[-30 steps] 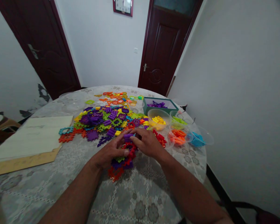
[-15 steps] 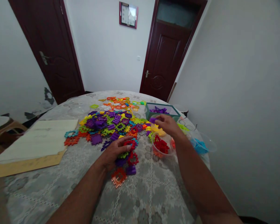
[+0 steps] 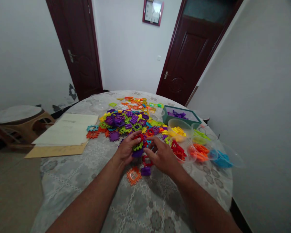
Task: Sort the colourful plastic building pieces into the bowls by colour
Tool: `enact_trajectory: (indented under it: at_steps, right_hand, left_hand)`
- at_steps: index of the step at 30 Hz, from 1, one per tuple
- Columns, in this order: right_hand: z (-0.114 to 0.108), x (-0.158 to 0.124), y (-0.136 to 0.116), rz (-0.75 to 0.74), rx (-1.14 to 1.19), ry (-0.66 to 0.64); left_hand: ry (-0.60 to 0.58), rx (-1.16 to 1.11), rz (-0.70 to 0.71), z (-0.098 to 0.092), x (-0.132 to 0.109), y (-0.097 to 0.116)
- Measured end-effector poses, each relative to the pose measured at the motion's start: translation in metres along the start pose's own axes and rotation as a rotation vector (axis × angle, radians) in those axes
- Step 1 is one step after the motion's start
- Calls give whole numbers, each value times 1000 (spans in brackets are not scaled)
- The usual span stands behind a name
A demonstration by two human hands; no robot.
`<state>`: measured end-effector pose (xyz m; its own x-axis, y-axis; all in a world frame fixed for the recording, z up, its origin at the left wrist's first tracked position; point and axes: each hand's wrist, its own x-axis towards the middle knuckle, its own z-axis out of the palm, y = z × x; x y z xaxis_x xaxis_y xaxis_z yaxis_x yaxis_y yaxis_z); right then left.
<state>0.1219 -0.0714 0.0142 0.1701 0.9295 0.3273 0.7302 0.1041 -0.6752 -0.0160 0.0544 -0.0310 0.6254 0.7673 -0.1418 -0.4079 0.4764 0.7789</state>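
My left hand (image 3: 128, 148) is closed around several interlocking plastic building pieces (image 3: 137, 147), with red, lime green and purple ones showing. Close to its right side is my right hand (image 3: 162, 154), thumb and fingers apart, with nothing visible between them. Below the hands lie a red square piece (image 3: 147, 160), a purple piece (image 3: 145, 171) and an orange window-shaped piece (image 3: 134, 175). Just beyond them spreads a mixed heap of notched pieces (image 3: 122, 122), mostly purple, green and yellow.
On the right stand clear tubs of yellow pieces (image 3: 178, 132), red pieces (image 3: 178, 150), orange pieces (image 3: 199, 152) and blue pieces (image 3: 221, 158). Behind them is a green-edged box (image 3: 196, 120) with purple pieces. Paper sheets (image 3: 65, 129) lie left on the round table's patterned cloth (image 3: 106, 200).
My right hand has come down and left from near the green-edged box to beside my left hand. The purple piece it held no longer shows in it. The view has shifted left.
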Motion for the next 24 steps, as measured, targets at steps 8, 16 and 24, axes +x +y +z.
enact_trajectory:
  at_steps: [8,16,24]
  right_hand:
    - [32,-11,-3,44,158,2]
    - [5,-7,14,146,358,-236]
    - [-87,21,36,181,145,-322]
  left_hand:
    - [117,-44,118,-4,5,-2]
    - [133,-85,92,-1,4,-1]
    - [89,-96,52,-4,6,0]
